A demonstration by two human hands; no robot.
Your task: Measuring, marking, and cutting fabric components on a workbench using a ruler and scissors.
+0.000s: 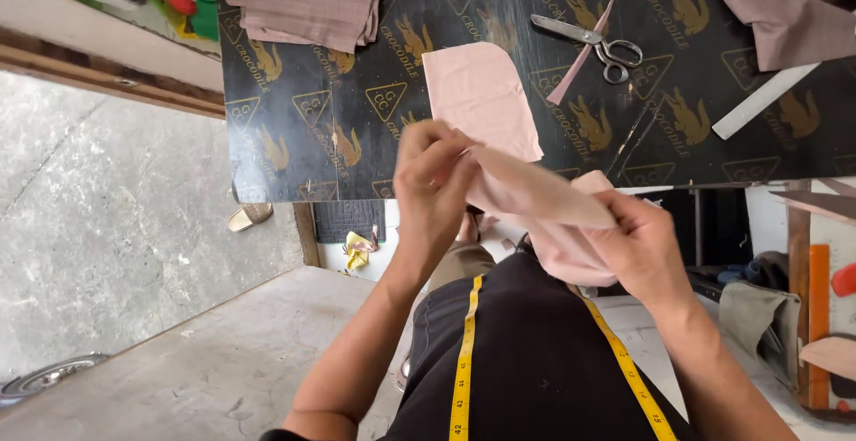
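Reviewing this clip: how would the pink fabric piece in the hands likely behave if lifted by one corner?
Probably floppy: the pink fabric folds and droops between the left hand and right hand. Likely light, since fingertips alone pinch it. Unlikely to roll or break; the cut piece on the table lies flat.

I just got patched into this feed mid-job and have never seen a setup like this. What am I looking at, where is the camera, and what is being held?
There is no machine here: the single picture comes from a camera worn on a person's head, looking down at their own two bare hands. The left hand and right hand both grip a piece of pale pink fabric held just off the near edge of a black printed worktable. A yellow measuring tape hangs around the person's neck. On the table lie another pink cut piece, scissors, a white ruler and a stack of brownish folded cloth.
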